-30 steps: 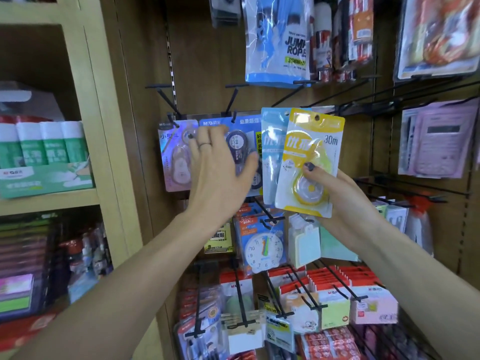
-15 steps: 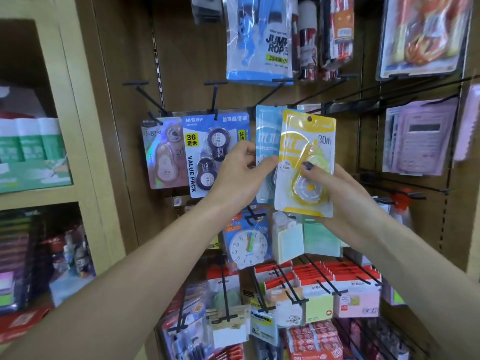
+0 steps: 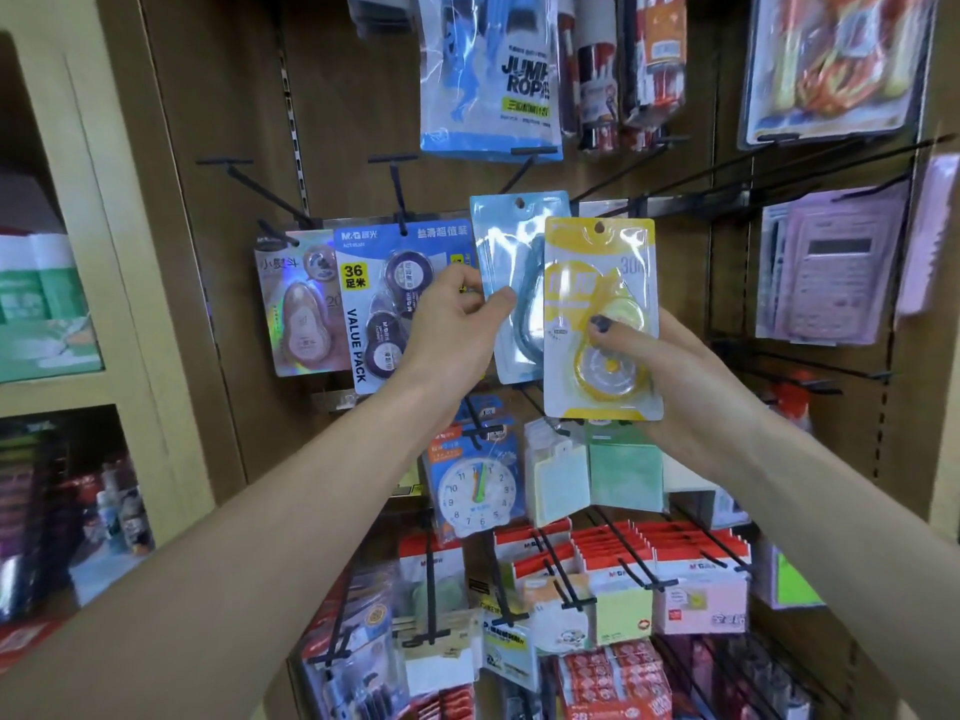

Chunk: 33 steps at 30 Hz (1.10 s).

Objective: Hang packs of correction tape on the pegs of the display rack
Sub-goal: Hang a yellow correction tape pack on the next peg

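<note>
My left hand [image 3: 457, 324] pinches the lower left edge of a light blue correction tape pack [image 3: 506, 262], held upright in front of the rack. My right hand [image 3: 670, 366] grips a yellow correction tape pack [image 3: 597, 283] from behind, thumb on its front; it overlaps the blue pack's right side. Both packs show a round hang hole at the top. A black peg [image 3: 519, 171] juts out just above the blue pack. Two other tape packs hang to the left: a blue value pack [image 3: 379, 283] and a pink holographic pack [image 3: 296, 304].
A jump rope pack [image 3: 488, 75] hangs above. Long black pegs [image 3: 779, 163] stretch to the right, with calculator packs [image 3: 831, 262] beneath them. A toy clock [image 3: 478, 491] and sticky note packs [image 3: 670, 579] hang below my hands. Wooden shelves [image 3: 104, 252] with goods stand at the left.
My left hand left the value pack, moved right and took hold of the blue pack's edge. The blue pack has separated leftward from behind the yellow one. The view shifted.
</note>
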Available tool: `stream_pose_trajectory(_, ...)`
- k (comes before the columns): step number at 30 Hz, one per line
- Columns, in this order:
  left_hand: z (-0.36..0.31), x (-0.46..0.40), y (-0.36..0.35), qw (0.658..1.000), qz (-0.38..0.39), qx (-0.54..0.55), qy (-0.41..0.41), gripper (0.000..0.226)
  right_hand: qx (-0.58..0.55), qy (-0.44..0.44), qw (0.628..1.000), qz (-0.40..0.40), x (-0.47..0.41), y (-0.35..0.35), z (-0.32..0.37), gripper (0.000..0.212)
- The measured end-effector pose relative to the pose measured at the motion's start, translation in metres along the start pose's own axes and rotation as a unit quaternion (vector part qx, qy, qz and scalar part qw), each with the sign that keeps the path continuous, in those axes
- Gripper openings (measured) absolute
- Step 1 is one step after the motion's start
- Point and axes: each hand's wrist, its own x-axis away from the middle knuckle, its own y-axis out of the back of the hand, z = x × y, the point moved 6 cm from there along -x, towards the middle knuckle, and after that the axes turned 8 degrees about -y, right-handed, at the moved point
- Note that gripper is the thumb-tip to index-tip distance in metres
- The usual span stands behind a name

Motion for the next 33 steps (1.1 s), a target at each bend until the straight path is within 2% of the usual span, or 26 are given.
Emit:
stream_pose_trajectory(11, 0.000, -0.004, -0.004, 0.999, -0.013, -0.032, 0.018, 0.009, -0.026, 0.021, 0.999, -0.013, -0.007, 0.007, -0.002, 0.037)
stream_pose_trajectory(17, 0.009, -0.006, -0.004, 0.999, -0.018, -0.036, 0.011, 0.008, -0.036, 0.006, 0.999, -0.026, -0.009, 0.009, -0.006, 0.033)
stream_pose_trajectory(21, 0.016, -0.007, -0.010, 0.997, -0.015, -0.062, 0.034, 0.011, -0.037, -0.007, 0.999, -0.029, -0.020, 0.009, -0.010, 0.029)
stream_pose_trajectory(25, 0.021, -0.003, -0.024, 0.991, 0.033, -0.122, 0.045, 0.056, -0.026, -0.003, 0.998, -0.061, -0.040, 0.012, -0.011, 0.030)
stream_pose_trajectory(28, 0.027, -0.001, -0.033, 0.982, 0.067, -0.164, 0.070, 0.059, -0.036, -0.013, 0.996, -0.078, -0.061, 0.015, -0.015, 0.035)
stream_pose_trajectory(30, 0.031, -0.005, -0.038, 0.980, 0.079, -0.154, 0.101, 0.065, -0.038, -0.023, 0.996, -0.083, -0.079, 0.018, -0.019, 0.037)
stream_pose_trajectory(33, 0.053, -0.023, -0.041, 0.980, 0.061, -0.090, 0.167, 0.099, -0.038, -0.038, 0.994, -0.092, -0.107, 0.021, -0.021, 0.039)
